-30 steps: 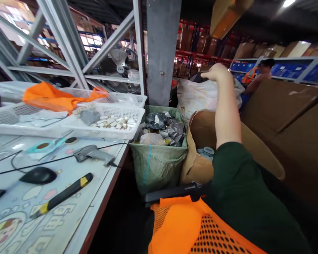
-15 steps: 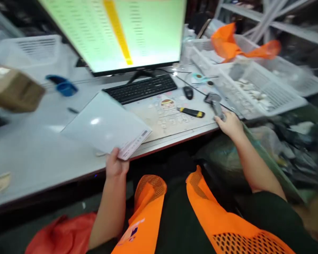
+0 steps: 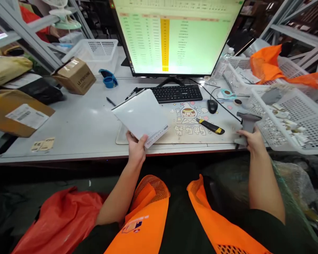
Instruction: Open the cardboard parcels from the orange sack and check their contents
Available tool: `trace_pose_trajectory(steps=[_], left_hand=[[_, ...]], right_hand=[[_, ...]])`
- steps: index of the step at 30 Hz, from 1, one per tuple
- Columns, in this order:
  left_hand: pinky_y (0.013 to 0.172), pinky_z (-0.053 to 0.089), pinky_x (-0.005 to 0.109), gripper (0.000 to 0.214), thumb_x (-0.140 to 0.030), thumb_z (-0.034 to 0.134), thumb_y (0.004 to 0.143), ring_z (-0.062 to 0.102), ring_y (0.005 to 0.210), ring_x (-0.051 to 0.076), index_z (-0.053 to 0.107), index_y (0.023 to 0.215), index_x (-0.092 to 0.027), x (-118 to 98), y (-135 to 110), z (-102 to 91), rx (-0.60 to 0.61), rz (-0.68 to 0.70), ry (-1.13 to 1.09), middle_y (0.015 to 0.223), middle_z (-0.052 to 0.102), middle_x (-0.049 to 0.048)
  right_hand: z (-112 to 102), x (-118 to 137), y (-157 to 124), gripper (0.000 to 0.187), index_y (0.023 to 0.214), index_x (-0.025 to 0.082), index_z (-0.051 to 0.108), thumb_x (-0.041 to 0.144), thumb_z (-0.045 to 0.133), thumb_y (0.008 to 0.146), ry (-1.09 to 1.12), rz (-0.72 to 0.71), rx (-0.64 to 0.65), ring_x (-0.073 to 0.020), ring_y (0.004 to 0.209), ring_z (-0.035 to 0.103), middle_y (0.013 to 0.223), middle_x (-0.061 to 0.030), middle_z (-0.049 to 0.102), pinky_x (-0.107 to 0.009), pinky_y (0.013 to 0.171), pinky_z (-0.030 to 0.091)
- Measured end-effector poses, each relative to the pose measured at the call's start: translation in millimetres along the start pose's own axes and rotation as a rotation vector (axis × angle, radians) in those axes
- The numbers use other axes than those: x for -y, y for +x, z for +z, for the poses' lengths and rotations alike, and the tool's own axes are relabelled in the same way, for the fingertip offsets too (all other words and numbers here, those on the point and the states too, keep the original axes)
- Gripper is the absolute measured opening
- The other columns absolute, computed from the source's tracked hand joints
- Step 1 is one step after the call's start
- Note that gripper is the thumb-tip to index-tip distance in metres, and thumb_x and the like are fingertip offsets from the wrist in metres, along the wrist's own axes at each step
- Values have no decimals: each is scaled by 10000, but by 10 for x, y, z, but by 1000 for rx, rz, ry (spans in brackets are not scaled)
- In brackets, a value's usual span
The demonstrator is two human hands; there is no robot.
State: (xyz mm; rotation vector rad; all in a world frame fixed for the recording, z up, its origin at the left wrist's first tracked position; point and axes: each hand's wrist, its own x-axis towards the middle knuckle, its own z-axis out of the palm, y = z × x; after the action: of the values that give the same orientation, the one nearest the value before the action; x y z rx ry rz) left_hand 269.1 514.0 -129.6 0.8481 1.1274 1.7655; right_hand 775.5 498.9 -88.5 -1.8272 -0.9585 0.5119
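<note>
My left hand (image 3: pixel 136 148) grips the near corner of a flat white box (image 3: pixel 144 113), its thumb on top and its fingers beneath. A printed strip with a barcode runs along the box's right edge. The box is tilted over the desk mat (image 3: pixel 159 139). At the right end of the desk my right hand (image 3: pixel 251 139) is wrapped round the handle of a grey barcode scanner (image 3: pixel 247 121), whose head points away from me. Left of the scanner lies a black and yellow utility knife (image 3: pixel 210 126). A black mouse (image 3: pixel 212 106) sits behind the knife.
A monitor (image 3: pixel 175 42) stands behind a black keyboard (image 3: pixel 177 93). White plastic baskets (image 3: pixel 312 116) line the right side. A brown carton (image 3: pixel 75 76), a blue cup-like container (image 3: pixel 109 79), a pen (image 3: pixel 111 101) and a labelled parcel (image 3: pixel 21 113) are on the left. A bottle (image 3: pixel 224 63) stands beside the monitor.
My view has swung left and steadied. The scanner now stands more upright in my right hand. My left hand still holds the white box, now nearer the keyboard's front.
</note>
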Motion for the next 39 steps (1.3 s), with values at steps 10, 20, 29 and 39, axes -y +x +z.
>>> trace_pose_trajectory(steps=[10,20,29,39], left_hand=[[1264,400,421,1067,-642,1001,594,547,1396,259,359,1371,-291,233,-135,653,151,118,189,1453,490,149],[1342,303,461,918,-461,1035,594,552,1428,231,460,1289,-287,9,28,-89,-26,105,126,1453,573,88],[1140,576,548,970,-789,929,554,739,1148,363,702,1304,-217,150,-412,181,281,-438,99,1169,771,133],[1073,620,637,760,-754,856,718,662,1345,472,774,1353,-345,-22,-258,375,1006,-403,231,1505,668,161]], right_hand=[[454,601,-1470,503,1214,275,779,304,793,712,178,128,671,-156,420,471,540,47,563,-298,403,398],[20,242,-306,388,1017,181,683,500,760,811,-66,162,195,-237,681,721,753,-68,754,-354,634,607],[467,383,-718,852,1381,194,693,730,831,733,-75,-153,154,-416,1554,448,1595,-214,557,-584,1286,370],[-696,-50,-2290,1022,1690,395,383,945,283,835,264,0,-374,-414,1284,698,1550,-142,624,-623,958,601]])
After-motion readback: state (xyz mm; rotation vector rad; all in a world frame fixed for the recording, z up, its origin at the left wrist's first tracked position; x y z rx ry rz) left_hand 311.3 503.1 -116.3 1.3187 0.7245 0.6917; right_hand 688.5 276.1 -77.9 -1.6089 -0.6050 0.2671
